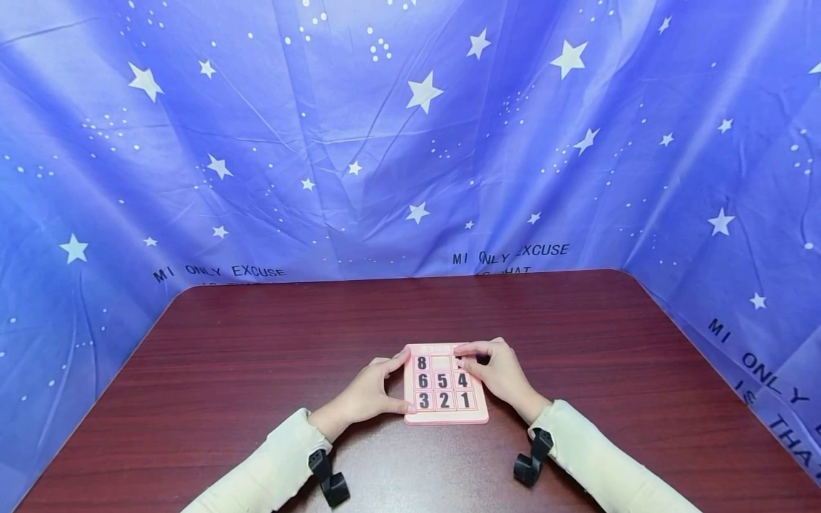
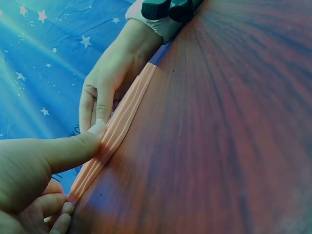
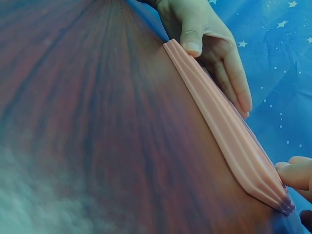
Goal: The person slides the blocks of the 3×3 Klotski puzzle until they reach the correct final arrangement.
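A pink number slide puzzle (image 1: 442,419) lies flat on the dark red wooden table. Its black-numbered tiles show 8 in the top row, then 6, 5, 4, then 3, 2, 1. A gap is in the middle of the top row, and the top right tile (image 1: 458,362) is partly covered by fingers. My left hand (image 1: 368,390) grips the puzzle's left side, thumb near the lower corner and fingers at the upper one. With fairly straight thumb and forefinger, my right hand (image 1: 503,370) touches the upper right part. Side-on, the puzzle's ridged edge (image 3: 219,122) shows in the right wrist view.
The wooden table (image 1: 256,342) has rounded far corners. A blue curtain (image 1: 359,142) with white stars and lettering hangs behind it and along both sides. Black wrist cameras (image 1: 328,479) are strapped over the pale sleeves (image 1: 263,467).
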`<action>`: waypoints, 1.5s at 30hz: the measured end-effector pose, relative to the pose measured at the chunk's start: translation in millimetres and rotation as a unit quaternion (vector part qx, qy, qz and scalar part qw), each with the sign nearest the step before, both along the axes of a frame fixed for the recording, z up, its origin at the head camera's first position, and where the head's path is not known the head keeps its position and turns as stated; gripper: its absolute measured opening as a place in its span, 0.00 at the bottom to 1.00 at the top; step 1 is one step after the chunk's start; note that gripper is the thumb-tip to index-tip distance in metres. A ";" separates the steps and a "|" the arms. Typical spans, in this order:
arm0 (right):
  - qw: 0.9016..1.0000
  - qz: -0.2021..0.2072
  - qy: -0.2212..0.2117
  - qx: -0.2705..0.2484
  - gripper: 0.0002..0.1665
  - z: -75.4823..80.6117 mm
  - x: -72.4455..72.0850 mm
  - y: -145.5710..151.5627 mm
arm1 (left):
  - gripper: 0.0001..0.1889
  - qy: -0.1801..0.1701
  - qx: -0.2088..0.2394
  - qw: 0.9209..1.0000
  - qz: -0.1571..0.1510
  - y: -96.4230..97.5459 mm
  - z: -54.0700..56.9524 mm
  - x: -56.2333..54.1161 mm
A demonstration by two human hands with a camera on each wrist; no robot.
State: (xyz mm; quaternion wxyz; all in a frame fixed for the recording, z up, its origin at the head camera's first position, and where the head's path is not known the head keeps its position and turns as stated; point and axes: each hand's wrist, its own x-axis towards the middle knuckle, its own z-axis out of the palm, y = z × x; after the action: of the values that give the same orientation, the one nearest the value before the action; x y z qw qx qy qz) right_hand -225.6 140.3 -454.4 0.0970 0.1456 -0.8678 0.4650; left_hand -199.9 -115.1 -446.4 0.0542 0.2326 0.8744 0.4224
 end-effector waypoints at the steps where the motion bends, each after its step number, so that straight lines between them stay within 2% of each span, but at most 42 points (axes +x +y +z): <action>1: 1.000 -0.001 0.000 -0.001 0.12 0.0 0.2 -0.3 | 0.51 0.000 0.000 1.000 -0.001 -0.1 0.0 0.2; 8: 1.000 -0.002 -0.010 -0.006 0.12 1.9 1.7 -6.6 | 0.51 -0.004 0.008 1.000 0.000 -1.0 1.7 1.8; 16: 0.999 0.043 -0.008 -0.016 0.14 7.5 0.3 -22.6 | 0.51 -0.007 0.008 1.000 -0.001 -0.8 1.1 1.9; 22: 0.998 0.069 -0.011 0.002 0.16 6.8 -4.2 -32.2 | 0.51 -0.004 -0.001 1.000 -0.003 0.3 -0.6 0.8; 30: 0.998 0.058 -0.027 0.012 0.16 9.1 -4.7 -41.9 | 0.51 -0.001 0.008 1.000 -0.006 -0.4 1.5 2.0; 37: 0.999 0.027 -0.016 0.029 0.14 9.7 -3.1 -47.9 | 0.50 -0.006 0.009 1.000 -0.005 -0.8 3.2 2.7; 45: 0.998 0.017 0.001 0.053 0.13 7.5 -3.3 -48.4 | 0.50 0.001 0.005 1.000 -0.004 -0.3 2.3 1.3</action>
State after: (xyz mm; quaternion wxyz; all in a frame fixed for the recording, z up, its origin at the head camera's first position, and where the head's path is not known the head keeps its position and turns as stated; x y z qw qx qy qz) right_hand -228.9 92.0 -446.9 0.0819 0.1659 -0.8885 0.4199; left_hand -198.6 -115.4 -444.1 0.0542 0.2369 0.8712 0.4266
